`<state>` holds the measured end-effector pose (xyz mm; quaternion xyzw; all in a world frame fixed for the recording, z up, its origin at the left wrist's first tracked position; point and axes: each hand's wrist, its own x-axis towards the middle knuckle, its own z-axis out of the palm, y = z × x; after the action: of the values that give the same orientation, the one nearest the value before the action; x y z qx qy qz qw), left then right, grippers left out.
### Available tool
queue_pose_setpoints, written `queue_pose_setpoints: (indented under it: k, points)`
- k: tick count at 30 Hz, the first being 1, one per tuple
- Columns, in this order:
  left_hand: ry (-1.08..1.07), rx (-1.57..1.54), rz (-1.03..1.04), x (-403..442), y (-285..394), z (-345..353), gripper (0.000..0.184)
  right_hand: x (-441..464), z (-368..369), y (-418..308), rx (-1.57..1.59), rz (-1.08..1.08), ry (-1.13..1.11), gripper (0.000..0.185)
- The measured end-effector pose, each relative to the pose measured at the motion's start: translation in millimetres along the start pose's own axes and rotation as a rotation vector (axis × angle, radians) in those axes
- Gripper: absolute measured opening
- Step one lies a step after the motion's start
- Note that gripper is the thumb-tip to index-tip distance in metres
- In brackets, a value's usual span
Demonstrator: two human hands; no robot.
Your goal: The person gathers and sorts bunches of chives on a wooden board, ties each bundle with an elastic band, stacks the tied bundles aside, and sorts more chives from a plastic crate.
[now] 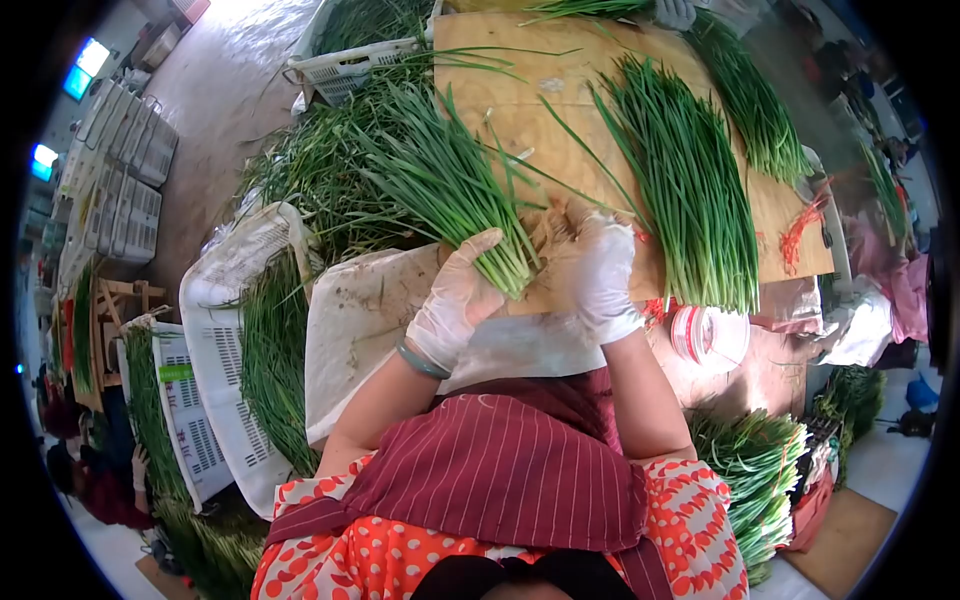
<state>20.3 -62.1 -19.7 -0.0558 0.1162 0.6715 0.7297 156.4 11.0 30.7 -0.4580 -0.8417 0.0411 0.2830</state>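
Observation:
My left hand point(459, 297), in a whitish glove, is closed around the lower stalks of a bunch of garlic chives point(447, 170). The pale cut ends point toward me, and the leaves fan out to the upper left. Beside it on the right, my gloved right hand point(601, 268) hovers at the near edge of the wooden board point(572, 100). Motion smears its fingers, so their grip does not show. A larger pile of chives point(687, 190) lies on the board to the right of this hand.
Loose chive leaves point(325, 165) heap up left of the board. White crates point(232, 370) with chives stand at my left. Red ties point(803, 232) lie on the board's right side, and a roll of tape point(708, 335) sits below. Across the board is another person's gloved hand point(674, 13).

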Motion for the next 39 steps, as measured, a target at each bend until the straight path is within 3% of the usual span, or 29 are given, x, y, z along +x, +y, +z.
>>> queue_pose_setpoints:
  k: [3, 6, 8, 13, 17, 20, 23, 24, 26, 27, 29, 31, 33, 35, 38, 39]
  points:
    - [0.006, 0.052, 0.003, -1, -1, 1, 0.042, 11, -16, -5, 0.163, 0.024, 0.015, 0.025]
    - [-0.120, 0.058, -0.030, -3, 2, -5, 0.043, 14, -18, -2, 0.307, 0.164, -0.168, 0.027]
    - [-0.134, 0.050, -0.037, -3, 4, -10, 0.044, 16, -9, 6, 0.969, 0.306, -0.196, 0.025]
    - [-0.019, -0.001, -0.037, -26, 19, 1, 0.034, 36, -10, 29, 1.040, 0.285, -0.037, 0.025]
    - [0.065, 0.121, 0.006, -56, 70, 0, 0.034, 34, -16, 48, 0.805, 0.353, -0.004, 0.024]
    - [0.197, 0.387, 0.185, -82, 116, -17, 0.039, 24, -8, 58, 0.713, 0.357, -0.041, 0.022]
    - [0.128, 0.112, 0.254, -99, 163, -26, 0.034, 18, 3, 70, 0.804, 0.392, -0.056, 0.024]
    - [0.126, 0.003, 0.365, -103, 176, -30, 0.031, 19, 1, 65, 0.803, 0.394, -0.056, 0.024]
    - [0.120, -0.106, 0.473, -101, 188, -35, 0.029, 23, -6, 52, 0.369, 0.340, 0.011, 0.018]
    - [0.111, -0.058, 0.459, -97, 192, -37, 0.028, 24, -2, 54, 0.368, 0.339, 0.014, 0.018]
    - [0.102, -0.016, 0.456, -97, 191, -34, 0.028, 24, 19, 63, -0.384, 0.086, -0.212, 0.014]
    - [0.024, -0.091, 0.376, -92, 175, -16, 0.029, 29, 41, 55, -0.326, 0.023, -0.148, 0.013]
    - [0.018, -0.121, 0.384, -90, 161, -7, 0.033, 43, 54, 30, -0.425, 0.006, -0.239, 0.015]
    - [-0.031, -0.143, 0.291, -89, 153, -4, 0.035, 69, 65, 0, -0.293, 0.033, -0.442, 0.027]
    - [-0.126, -0.152, 0.338, -92, 151, 8, 0.035, 94, 93, -39, 0.011, -0.021, -0.433, 0.027]
    - [-0.165, -0.159, 0.367, -95, 153, 12, 0.035, 99, 100, -45, 0.721, 0.215, -0.552, 0.023]
